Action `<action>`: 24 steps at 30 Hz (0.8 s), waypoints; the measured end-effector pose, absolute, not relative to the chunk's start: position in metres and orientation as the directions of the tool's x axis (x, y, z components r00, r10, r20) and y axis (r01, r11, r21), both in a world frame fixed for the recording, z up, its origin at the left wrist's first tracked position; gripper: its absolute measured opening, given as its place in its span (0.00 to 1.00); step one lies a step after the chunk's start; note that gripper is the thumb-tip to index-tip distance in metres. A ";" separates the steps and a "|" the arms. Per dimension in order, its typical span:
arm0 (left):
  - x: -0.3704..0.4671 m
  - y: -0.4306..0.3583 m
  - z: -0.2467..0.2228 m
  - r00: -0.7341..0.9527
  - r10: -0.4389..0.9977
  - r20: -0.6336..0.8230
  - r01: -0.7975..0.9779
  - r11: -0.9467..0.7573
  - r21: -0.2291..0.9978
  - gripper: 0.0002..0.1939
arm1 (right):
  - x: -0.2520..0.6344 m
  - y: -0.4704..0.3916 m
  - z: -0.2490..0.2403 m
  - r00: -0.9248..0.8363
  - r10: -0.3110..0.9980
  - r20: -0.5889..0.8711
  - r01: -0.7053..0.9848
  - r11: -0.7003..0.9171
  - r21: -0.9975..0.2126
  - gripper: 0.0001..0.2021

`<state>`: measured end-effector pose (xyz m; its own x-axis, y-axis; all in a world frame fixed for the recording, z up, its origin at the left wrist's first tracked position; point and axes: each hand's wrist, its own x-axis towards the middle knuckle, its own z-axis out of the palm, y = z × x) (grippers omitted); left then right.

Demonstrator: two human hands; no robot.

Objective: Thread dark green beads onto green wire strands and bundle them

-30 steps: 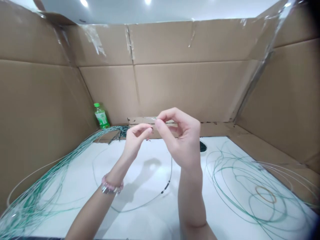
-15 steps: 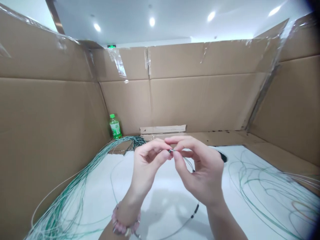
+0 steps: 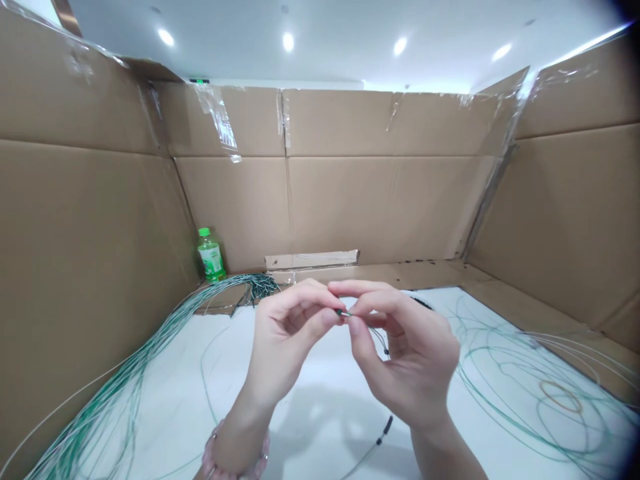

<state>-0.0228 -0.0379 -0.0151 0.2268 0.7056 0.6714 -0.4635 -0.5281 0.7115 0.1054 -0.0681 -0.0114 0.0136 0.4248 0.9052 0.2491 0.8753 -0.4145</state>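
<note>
My left hand (image 3: 283, 343) pinches a tiny dark green piece (image 3: 339, 312) between thumb and forefinger. Facing it, my right hand (image 3: 407, 350) is closed in a pinch on a thin wire (image 3: 346, 314), whose light end meets the green piece; I cannot tell whether it is inside it. Fingertips of both hands nearly touch. Thin dark strands (image 3: 379, 337) hang beneath the right fingers. Lower down, a cord with a black sleeve (image 3: 388, 425) and a small black bead hangs over the white tabletop (image 3: 320, 393). A pink bead bracelet (image 3: 213, 453) circles my left wrist.
A bundle of green wires (image 3: 150, 360) runs along the left side. Loose green and white wire coils (image 3: 515, 387) lie at the right, with an orange ring (image 3: 560, 397). A green bottle (image 3: 211, 257) stands in the back left corner. Cardboard walls (image 3: 340, 200) enclose the table.
The view has turned slightly right, so the surroundings appear shifted left. My hands keep the same pinch, with the right hand's thumb and forefinger a little farther from the left's.
</note>
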 end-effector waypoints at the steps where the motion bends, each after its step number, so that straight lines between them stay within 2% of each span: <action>1: -0.023 -0.038 -0.014 0.227 0.702 0.675 -0.454 -0.536 0.712 0.07 | 0.106 -0.068 -0.011 0.015 0.427 0.904 0.248 0.875 -0.417 0.13; 10: -0.024 -0.043 -0.008 0.192 0.687 0.701 -0.296 -0.641 0.708 0.09 | 0.110 -0.067 -0.013 -0.019 0.409 0.912 0.257 0.884 -0.391 0.14; 18: -0.024 -0.045 -0.009 0.209 0.685 0.698 -0.278 -0.642 0.714 0.09 | 0.113 -0.069 -0.011 -0.037 0.397 0.917 0.308 0.877 -0.368 0.14; 24: -0.025 -0.045 -0.008 0.202 0.680 0.705 -0.281 -0.649 0.707 0.09 | 0.112 -0.067 -0.010 -0.045 0.399 0.916 0.283 0.884 -0.371 0.14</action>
<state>-0.0254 -0.0452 -0.0083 0.2022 0.6798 0.7050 -0.2810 -0.6493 0.7067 0.1121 -0.0673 -0.0101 -0.0450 0.3988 0.9159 0.2834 0.8843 -0.3711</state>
